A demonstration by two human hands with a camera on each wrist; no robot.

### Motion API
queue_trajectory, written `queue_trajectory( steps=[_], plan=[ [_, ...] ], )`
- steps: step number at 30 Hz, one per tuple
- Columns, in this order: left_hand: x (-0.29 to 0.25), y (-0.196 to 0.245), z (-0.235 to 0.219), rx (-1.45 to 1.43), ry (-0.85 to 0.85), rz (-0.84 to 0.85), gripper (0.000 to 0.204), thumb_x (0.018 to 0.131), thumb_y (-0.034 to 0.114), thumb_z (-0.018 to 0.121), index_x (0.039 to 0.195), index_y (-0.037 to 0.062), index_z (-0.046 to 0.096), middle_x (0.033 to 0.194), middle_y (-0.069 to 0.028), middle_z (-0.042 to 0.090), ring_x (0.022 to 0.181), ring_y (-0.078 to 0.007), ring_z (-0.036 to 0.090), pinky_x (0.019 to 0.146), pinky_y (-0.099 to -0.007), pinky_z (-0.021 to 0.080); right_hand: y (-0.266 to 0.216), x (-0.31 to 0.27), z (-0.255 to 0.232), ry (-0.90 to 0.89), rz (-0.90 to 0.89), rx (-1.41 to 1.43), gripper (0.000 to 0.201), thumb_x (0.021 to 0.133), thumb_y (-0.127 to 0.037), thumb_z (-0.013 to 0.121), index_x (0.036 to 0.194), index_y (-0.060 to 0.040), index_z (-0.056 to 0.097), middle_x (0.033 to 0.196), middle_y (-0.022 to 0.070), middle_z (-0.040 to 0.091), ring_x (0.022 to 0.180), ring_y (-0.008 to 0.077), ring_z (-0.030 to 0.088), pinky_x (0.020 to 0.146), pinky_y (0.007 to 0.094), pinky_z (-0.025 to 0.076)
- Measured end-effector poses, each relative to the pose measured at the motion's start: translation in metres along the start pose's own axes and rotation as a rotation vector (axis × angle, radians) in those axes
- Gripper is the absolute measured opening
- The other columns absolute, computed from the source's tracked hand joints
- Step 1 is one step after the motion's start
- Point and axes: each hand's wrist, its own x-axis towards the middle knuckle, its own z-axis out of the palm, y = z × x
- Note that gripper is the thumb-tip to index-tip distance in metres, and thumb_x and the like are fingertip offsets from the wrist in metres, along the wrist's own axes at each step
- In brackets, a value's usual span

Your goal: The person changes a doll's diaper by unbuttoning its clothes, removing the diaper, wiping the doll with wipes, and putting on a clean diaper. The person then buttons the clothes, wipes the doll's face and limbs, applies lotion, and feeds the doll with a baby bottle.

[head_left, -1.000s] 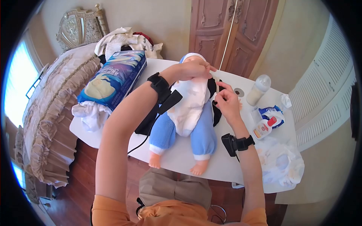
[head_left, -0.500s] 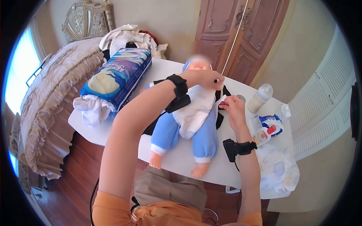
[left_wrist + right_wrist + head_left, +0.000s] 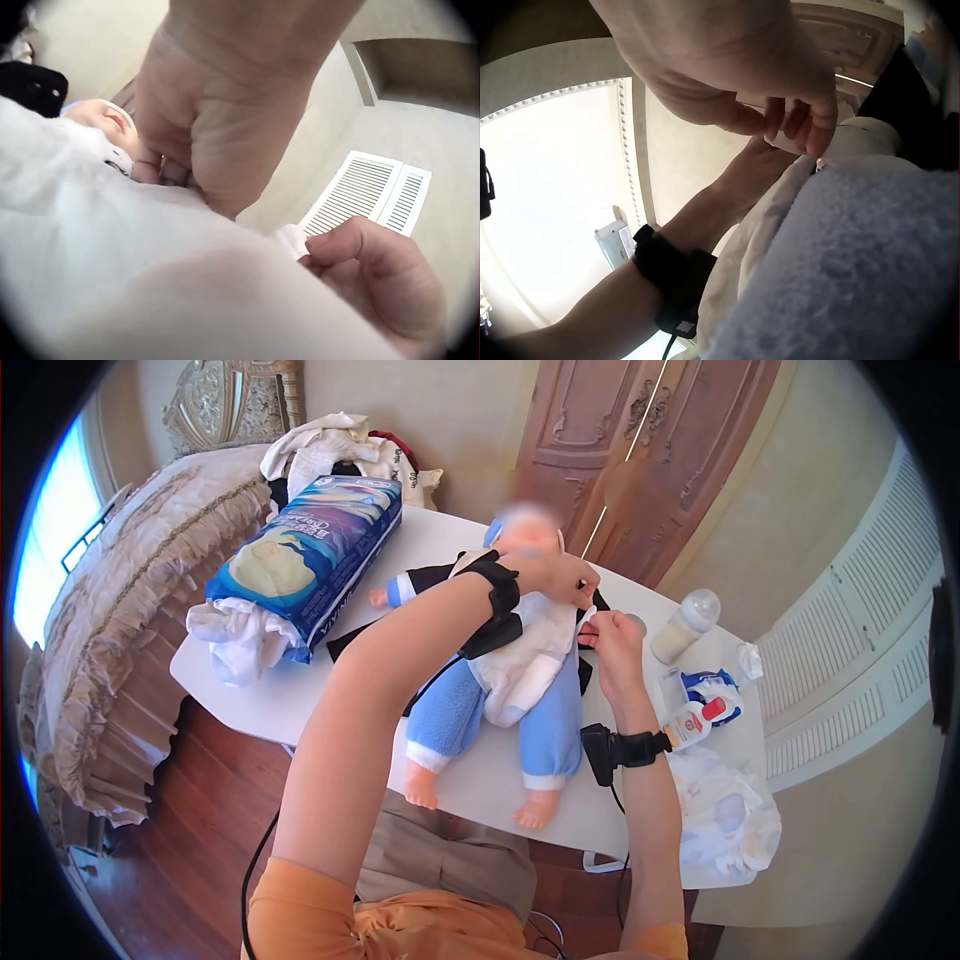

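A baby doll in fleecy blue trousers lies on its back on the white table, feet towards me. Over its belly and between its legs runs a white diaper. My left hand reaches across the doll's chest, its curled fingers gripping the diaper's upper edge; the fingertips are partly hidden. At the doll's side my right hand pinches a small white diaper tab between thumb and fingers. In the left wrist view the tab stands out from the diaper's side.
A blue diaper pack with white diapers poking out lies at the left. On the right are a baby bottle, a wipes pack, a red-capped bottle and a crumpled white bundle. Black cloth lies under the doll.
My right hand has moved in to the diaper's side and now pinches the tab. My left hand has shifted slightly right and down along the diaper's top, and the head view has shifted a little.
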Motion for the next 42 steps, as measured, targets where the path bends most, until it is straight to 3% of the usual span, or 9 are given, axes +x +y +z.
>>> queue_trajectory(
  steps=[7,15,19,22,24,25,35,38,42],
  plan=[
    [0.01,-0.019,0.011,-0.023,0.038,-0.007,0.012,0.063,0.014,0.064,0.072,0.0067,0.062,0.066,-0.0076,0.06,0.061,-0.0196,0.057,0.052,-0.0323,0.043,0.01,0.011,0.016,0.055,-0.065,-0.249,0.013,0.077,-0.008,0.053,0.07,0.0032,0.053,0.066,0.0062,0.055,0.055,0.0119,0.051,0.054,0.0254,0.043],
    [-0.002,0.0,-0.019,-0.275,-0.112,-0.284,0.027,0.075,0.028,0.058,0.081,0.0012,0.061,0.07,-0.0071,0.061,0.061,-0.0158,0.06,0.053,-0.028,0.05,0.018,0.005,0.026,-0.173,-0.666,-1.025,0.021,0.078,-0.014,0.048,0.078,0.0048,0.057,0.08,0.0219,0.052,0.079,0.0372,0.05,0.071,0.0414,0.04],
    [-0.064,0.012,-0.052,-0.344,0.124,-0.293,0.027,0.079,0.025,0.055,0.084,-0.0019,0.058,0.072,-0.0107,0.061,0.059,-0.0153,0.06,0.051,-0.0274,0.049,-0.005,-0.003,0.024,-0.254,-0.461,-1.082,0.03,0.08,-0.024,0.05,0.08,0.0048,0.057,0.086,0.0223,0.054,0.084,0.0367,0.05,0.074,0.0408,0.04],
    [-0.118,0.01,-0.056,-0.473,0.19,-0.528,0.03,0.078,0.025,0.058,0.082,-0.0047,0.058,0.074,-0.0116,0.06,0.059,-0.0159,0.06,0.051,-0.0269,0.05,-0.021,0.003,0.034,-0.187,-0.756,-1.03,0.027,0.077,-0.022,0.056,0.081,0.0054,0.058,0.081,0.0203,0.055,0.078,0.0332,0.054,0.07,0.0378,0.042],
    [-0.141,-0.001,-0.048,-0.573,0.118,-0.665,0.031,0.077,0.025,0.059,0.082,-0.0055,0.058,0.074,-0.0115,0.059,0.059,-0.0165,0.059,0.052,-0.026,0.051,-0.044,0.005,0.058,-0.305,-0.608,-1.062,0.026,0.075,-0.02,0.059,0.085,0.0045,0.058,0.077,0.0161,0.056,0.07,0.0245,0.053,0.064,0.0333,0.043],
    [-0.148,-0.005,-0.039,-0.587,0.119,-0.663,0.031,0.077,0.025,0.059,0.082,-0.0055,0.058,0.074,-0.0115,0.059,0.059,-0.0165,0.059,0.052,-0.026,0.051,-0.051,0.008,0.069,-0.404,-0.474,-1.087,0.028,0.072,-0.017,0.063,0.09,0.0036,0.059,0.073,0.0118,0.056,0.063,0.0158,0.053,0.058,0.0289,0.043],
    [-0.151,-0.017,0.02,-1.01,0.377,-0.581,0.017,0.07,0.017,0.066,0.075,0.0021,0.06,0.065,-0.0031,0.054,0.054,-0.0097,0.049,0.047,-0.0217,0.041,-0.025,0.052,0.097,-0.582,-0.179,-1.165,0.02,0.065,-0.012,0.063,0.076,0.0042,0.058,0.067,0.009,0.058,0.065,0.0162,0.056,0.061,0.0279,0.044],
    [-0.144,-0.022,0.016,-1.194,0.545,-0.281,0.013,0.07,0.013,0.065,0.075,0.0024,0.059,0.065,-0.0031,0.054,0.056,-0.0095,0.05,0.05,-0.0219,0.041,-0.027,0.059,0.091,-0.475,-0.353,-1.129,0.016,0.068,-0.01,0.061,0.079,0.0022,0.058,0.068,0.0101,0.059,0.064,0.0171,0.057,0.06,0.0292,0.045],
    [-0.138,-0.029,0.018,-1.084,0.592,-0.348,0.009,0.071,0.01,0.062,0.072,0.0021,0.059,0.064,-0.0026,0.055,0.058,-0.0103,0.052,0.053,-0.023,0.043,-0.011,0.049,0.094,-0.311,-0.515,-1.21,0.015,0.069,-0.01,0.062,0.077,0.0013,0.056,0.068,0.0099,0.057,0.061,0.0183,0.055,0.058,0.0301,0.044]
  ],
)
